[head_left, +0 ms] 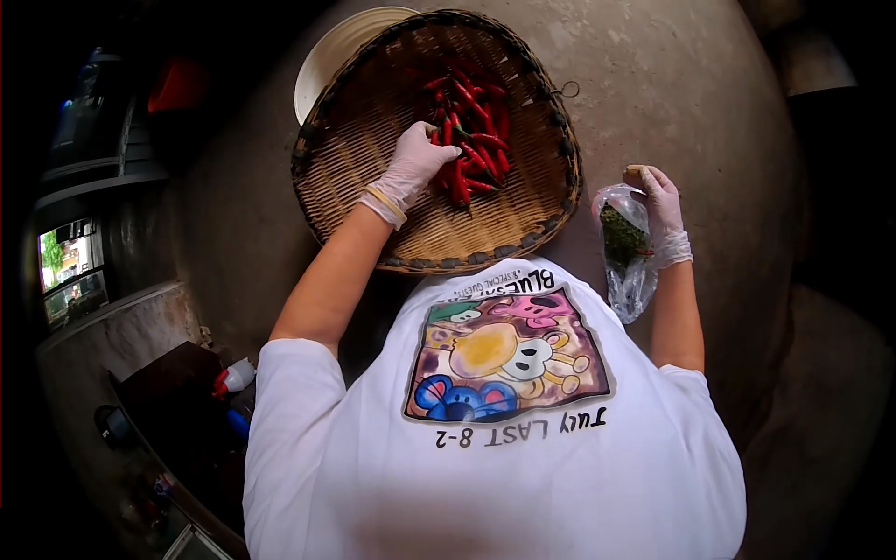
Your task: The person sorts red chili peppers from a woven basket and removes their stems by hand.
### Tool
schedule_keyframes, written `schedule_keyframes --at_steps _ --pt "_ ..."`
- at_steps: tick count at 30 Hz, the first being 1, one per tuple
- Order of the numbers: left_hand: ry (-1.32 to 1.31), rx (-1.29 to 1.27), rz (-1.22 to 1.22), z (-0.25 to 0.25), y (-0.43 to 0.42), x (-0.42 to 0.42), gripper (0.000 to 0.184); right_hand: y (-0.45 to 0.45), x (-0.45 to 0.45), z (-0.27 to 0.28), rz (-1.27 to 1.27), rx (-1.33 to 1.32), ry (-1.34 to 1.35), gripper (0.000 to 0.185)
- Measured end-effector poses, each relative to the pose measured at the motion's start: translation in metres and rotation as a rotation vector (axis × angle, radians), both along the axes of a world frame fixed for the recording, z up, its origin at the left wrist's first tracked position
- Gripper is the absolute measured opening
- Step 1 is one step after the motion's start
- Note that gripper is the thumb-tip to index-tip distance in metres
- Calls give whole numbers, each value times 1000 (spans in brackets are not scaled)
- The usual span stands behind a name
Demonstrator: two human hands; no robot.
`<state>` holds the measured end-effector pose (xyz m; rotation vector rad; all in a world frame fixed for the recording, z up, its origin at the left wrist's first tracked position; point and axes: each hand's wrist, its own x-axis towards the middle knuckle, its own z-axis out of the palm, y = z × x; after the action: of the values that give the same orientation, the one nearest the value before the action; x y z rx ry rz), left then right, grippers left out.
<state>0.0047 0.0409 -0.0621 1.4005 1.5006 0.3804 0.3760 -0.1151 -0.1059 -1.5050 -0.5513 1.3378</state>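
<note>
Several red chili peppers point(485, 140) with some green stems lie in a heap in a round woven bamboo basket point(355, 187) with a dark-bound rim. My left hand point(420, 161), in a thin clear glove with a yellowish band at the wrist, reaches over the near left side of the heap. Its thumb and fingers close on a chili at the heap's edge. My right hand point(663, 205), gloved too, is beside a clear plastic bag point(627, 294) holding dark green bits. Its fingertips are pinched together at a small tan piece that I cannot make out.
A pale round basin point(331, 56) shows partly behind the basket at the back left. Grey concrete floor point(681, 84) surrounds the basket. At the left edge are a low wall point(140, 327), a red item point(177, 84) and a dark cluttered area.
</note>
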Motion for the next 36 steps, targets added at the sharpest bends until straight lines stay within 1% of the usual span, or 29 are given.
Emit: schedule_keyframes --at_steps 1,2,4,5,8,11,12,13,14,15,16,18,20,23,24,26,27,29,32,35,36 --pt "4 -13 -38 0 4 -2 34 1 -4 7 -4 8 4 23" --pt "-53 -113 -15 -1 5 -4 32 2 -5 11 -7 17 9 23" --pt "-168 -311 38 40 -1 0 27 2 -5 12 0 35 25 23" --pt "-213 -346 82 47 -2 -1 19 3 -6 12 5 44 35 23" --pt "-382 -485 89 67 -3 -10 15 7 -11 27 29 49 11 24" --pt "-498 -491 -46 83 -7 -17 15 18 -35 60 109 146 -49 25" --pt "-526 -495 -88 88 -10 -17 15 23 -50 76 164 193 -17 25" --pt "-523 -488 -130 92 -13 -15 17 28 -68 94 218 240 14 25" --pt "-476 -462 -162 105 -20 -9 17 34 -86 109 272 287 44 25" --pt "-490 -454 -207 106 -25 -5 18 40 -100 122 366 256 66 24" --pt "-504 -445 -253 106 -30 -1 18 46 -113 129 460 224 87 23" --pt "-538 -480 -309 105 -38 7 19 60 -139 116 512 309 83 22" --pt "-542 -540 -325 113 -46 14 21 67 -156 121 511 358 82 21" --pt "-578 -632 -269 113 -47 11 24 70 -162 115 481 386 85 19" --pt "-611 -638 -277 114 -48 9 25 70 -163 112 464 392 81 18" --pt "-676 -654 -300 115 -47 6 26 69 -165 114 481 409 165 17" --pt "-663 -659 -294 112 -47 6 26 69 -165 114 487 416 206 17" --pt "-639 -671 -285 106 -49 9 27 68 -164 115 505 367 203 16" --pt "-660 -671 -302 103 -49 13 24 66 -161 116 495 310 212 15" --pt "-561 -509 -300 104 -50 16 21 66 -161 114 419 241 265 14" --pt "-561 -501 -281 105 -51 16 20 66 -161 112 386 214 288 14"
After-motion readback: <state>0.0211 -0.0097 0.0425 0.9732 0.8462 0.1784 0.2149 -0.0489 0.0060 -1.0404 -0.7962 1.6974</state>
